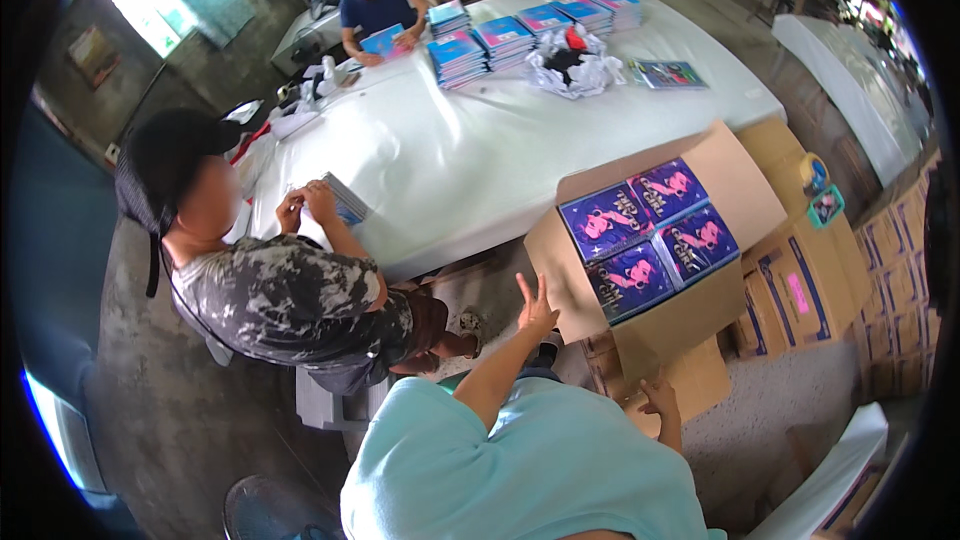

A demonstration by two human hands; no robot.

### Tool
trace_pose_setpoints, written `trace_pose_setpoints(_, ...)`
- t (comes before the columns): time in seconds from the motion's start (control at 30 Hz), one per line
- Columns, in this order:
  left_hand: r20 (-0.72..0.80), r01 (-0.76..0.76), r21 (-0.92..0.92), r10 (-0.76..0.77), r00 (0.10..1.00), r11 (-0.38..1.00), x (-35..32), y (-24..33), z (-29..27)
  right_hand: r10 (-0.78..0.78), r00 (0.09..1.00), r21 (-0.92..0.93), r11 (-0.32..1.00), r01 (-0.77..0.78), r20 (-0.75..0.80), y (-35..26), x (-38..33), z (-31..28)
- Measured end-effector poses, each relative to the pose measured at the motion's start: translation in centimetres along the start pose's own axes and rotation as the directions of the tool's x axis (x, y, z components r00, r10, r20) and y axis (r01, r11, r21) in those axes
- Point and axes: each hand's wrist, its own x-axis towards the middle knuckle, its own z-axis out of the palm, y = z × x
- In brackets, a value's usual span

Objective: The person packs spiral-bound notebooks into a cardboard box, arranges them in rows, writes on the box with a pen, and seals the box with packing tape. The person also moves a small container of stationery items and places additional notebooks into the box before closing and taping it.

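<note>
An open cardboard box (680, 325) stands in front of me with its flaps folded outward. Inside lie several stacks of dark purple-blue booklets (697, 240) with pink figures on their covers, set side by side. My left hand (538, 308) is beside the box's left flap (560, 285), fingers spread and nothing held. Lower down on the right, my right hand (660, 400) is at the near lower flap (700, 385), its fingers stretched out against or just over the cardboard. I cannot tell whether they press on it.
A white-covered table (450, 180) carries stacks of blue booklets (505, 35) and a plastic bag (572, 65). One person (270, 270) works close on my left, another (380, 15) across the table. Closed cartons (800, 285) and a tape roll (814, 173) are at right.
</note>
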Motion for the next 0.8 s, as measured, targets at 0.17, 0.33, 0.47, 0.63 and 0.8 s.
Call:
trace_pose_setpoints(0.17, 0.020, 0.290, 0.008, -0.290, 0.957, 0.957, -1.1, -5.9, -1.2, -0.539, 0.838, -0.434, 0.778, 0.453, -0.091, 1.4, 6.9, -2.5)
trace_pose_setpoints(0.33, -0.122, 0.462, 0.032, -0.456, 0.882, 0.886, -1.7, -14.6, 1.4, -0.602, 0.798, -0.551, 0.671, 0.496, -0.015, -6.0, 6.2, -1.2)
trace_pose_setpoints(0.47, -0.037, 0.361, 0.202, -0.361, 0.932, 0.910, -0.5, -16.5, 1.8, -0.497, 0.845, -0.711, 0.520, 0.473, 0.198, -8.7, 5.5, 1.9)
trace_pose_setpoints(0.63, 0.101, 0.295, -0.127, -0.284, 0.954, 0.947, 2.0, -7.7, -1.9, -0.395, 0.884, -0.723, 0.532, 0.441, 0.248, -8.1, 6.3, 2.6)
trace_pose_setpoints(0.8, 0.020, -0.092, 0.280, 0.090, 0.996, 0.955, 2.8, 3.3, -3.4, -0.453, 0.840, -0.622, 0.575, 0.531, 0.299, -6.0, 9.1, 2.2)
